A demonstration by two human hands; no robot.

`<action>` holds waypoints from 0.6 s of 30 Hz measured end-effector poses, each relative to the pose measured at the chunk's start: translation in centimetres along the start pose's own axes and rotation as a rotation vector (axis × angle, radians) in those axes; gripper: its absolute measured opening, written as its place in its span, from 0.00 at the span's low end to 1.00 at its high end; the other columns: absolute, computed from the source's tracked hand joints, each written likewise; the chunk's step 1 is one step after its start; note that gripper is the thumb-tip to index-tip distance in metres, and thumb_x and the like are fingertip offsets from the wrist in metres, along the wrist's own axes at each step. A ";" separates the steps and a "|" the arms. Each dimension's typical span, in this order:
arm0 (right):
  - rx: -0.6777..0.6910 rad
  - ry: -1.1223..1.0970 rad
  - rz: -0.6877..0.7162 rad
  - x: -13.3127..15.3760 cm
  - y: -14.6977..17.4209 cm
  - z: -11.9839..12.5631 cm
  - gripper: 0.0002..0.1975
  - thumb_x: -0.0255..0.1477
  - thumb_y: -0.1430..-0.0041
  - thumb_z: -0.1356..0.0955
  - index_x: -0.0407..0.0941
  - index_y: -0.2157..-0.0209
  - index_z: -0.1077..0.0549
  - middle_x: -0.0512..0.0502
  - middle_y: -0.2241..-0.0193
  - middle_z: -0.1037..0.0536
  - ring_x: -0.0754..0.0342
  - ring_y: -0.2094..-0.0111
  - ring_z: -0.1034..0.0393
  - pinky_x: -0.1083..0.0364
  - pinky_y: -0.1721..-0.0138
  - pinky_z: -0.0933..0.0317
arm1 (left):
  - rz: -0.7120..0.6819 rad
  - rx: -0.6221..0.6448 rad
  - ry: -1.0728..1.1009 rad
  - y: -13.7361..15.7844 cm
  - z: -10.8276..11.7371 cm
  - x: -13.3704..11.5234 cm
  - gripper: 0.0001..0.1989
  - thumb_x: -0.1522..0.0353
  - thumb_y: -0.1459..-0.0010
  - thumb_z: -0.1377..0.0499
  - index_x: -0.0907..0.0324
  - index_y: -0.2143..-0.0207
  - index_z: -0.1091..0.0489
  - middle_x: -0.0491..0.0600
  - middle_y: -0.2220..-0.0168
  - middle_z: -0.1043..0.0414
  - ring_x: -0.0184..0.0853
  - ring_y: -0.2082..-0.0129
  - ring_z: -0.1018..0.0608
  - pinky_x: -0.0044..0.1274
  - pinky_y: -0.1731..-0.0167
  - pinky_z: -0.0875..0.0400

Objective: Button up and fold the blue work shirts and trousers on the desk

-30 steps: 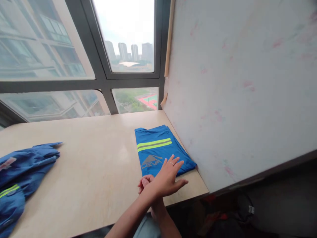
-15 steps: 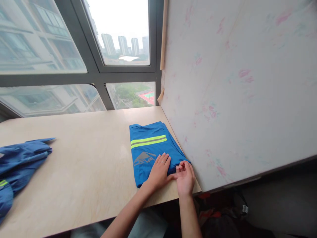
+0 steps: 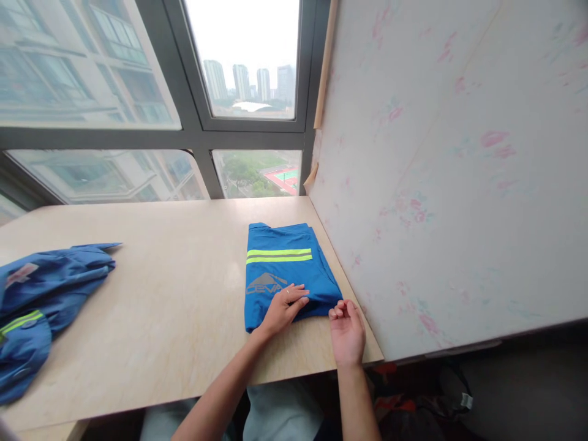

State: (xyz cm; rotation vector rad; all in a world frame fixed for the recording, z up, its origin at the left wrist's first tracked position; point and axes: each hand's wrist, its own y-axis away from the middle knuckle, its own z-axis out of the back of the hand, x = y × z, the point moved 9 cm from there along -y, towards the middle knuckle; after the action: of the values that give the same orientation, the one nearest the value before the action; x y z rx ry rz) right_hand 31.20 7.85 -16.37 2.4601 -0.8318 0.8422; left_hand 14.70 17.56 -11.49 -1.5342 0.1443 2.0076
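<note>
A folded blue work jacket (image 3: 280,239) lies on the wooden tabletop, close to the wall. It carries a yellow-green and grey reflective stripe and a grey printed logo. My left hand (image 3: 282,306) rests on its near part, fingers stretched to the right over the end of the logo. A ring shows on one finger. At the jacket's near right corner, my right hand (image 3: 346,334) is palm up, its curled fingertips pinching the edge of the cloth.
A second blue garment (image 3: 55,294) lies crumpled on the left of the tabletop (image 3: 179,294). The flower-patterned wall (image 3: 413,184) borders the right side. Grey-framed windows (image 3: 197,138) stand behind. Dark items (image 3: 404,404) sit below the table's right end.
The view has shifted, showing more of the left garment. My left hand has turned, its fingers now pointing more to the right. The jacket's near edge lies straighter; my right hand stays at the corner.
</note>
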 end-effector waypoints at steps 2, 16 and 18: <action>-0.016 -0.026 -0.015 -0.1 -0.1 0.2 0.07 0.33 0.47 0.27 0.45 0.69 0.27 0.54 0.73 0.28 0.62 0.75 0.37 0.59 0.73 0.39 | 0.132 -0.111 0.181 0.1 1.3 1.0 0.13 0.58 0.42 0.38 0.57 0.67 0.19 0.49 0.64 0.18 0.43 0.57 0.19 0.39 0.46 0.31; 0.040 0.628 0.229 0.1 0.4 -0.9 0.16 0.42 0.45 0.30 0.43 0.63 0.24 0.43 0.64 0.20 0.49 0.61 0.26 0.48 0.54 0.33 | 0.193 -0.688 1.467 2.7 13.6 7.8 0.16 0.58 0.36 0.47 0.56 0.58 0.23 0.48 0.66 0.18 0.36 0.57 0.18 0.33 0.47 0.28; 0.059 0.778 0.287 0.1 0.8 -1.6 0.18 0.43 0.45 0.30 0.42 0.63 0.23 0.41 0.62 0.20 0.47 0.59 0.26 0.47 0.52 0.34 | 0.099 -0.783 1.496 4.3 17.3 8.8 0.19 0.56 0.35 0.49 0.55 0.54 0.24 0.49 0.63 0.18 0.36 0.54 0.19 0.33 0.46 0.29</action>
State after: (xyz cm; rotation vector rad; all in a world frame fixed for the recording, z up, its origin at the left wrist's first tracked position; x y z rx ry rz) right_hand 30.08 8.14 -15.00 1.8056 -0.8515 1.7775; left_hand -3.39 24.98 -14.98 -3.2438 -0.0053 0.4974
